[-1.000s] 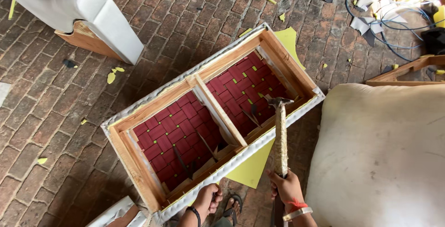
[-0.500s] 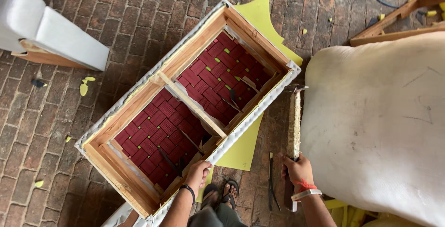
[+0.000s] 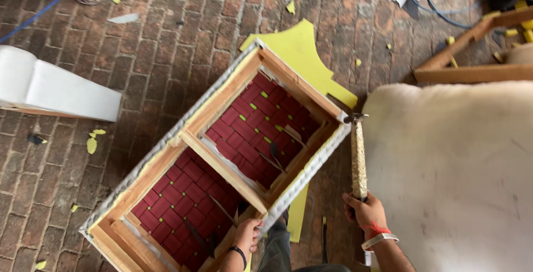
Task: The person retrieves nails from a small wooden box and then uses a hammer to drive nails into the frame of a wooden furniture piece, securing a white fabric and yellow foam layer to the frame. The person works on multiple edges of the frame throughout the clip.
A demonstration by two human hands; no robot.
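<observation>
The right hand (image 3: pixel 365 212) grips the pale handle of a metal-headed hammer (image 3: pixel 358 158), its head raised beside the far corner of a rectangular wooden frame (image 3: pixel 222 164) edged in grey fabric. The left hand (image 3: pixel 248 235) clasps the frame's near rail. Inside, a wooden crossbar splits the frame into two bays, both backed by dark red webbing (image 3: pixel 252 119). A yellow foam sheet (image 3: pixel 302 55) lies beneath it on the brick floor (image 3: pixel 166 55); a cream cushion (image 3: pixel 455 166) sits just right of the hammer.

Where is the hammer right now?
In the head view, the hammer stands upright in the right hand, between the wooden frame and the pale cushion.
</observation>
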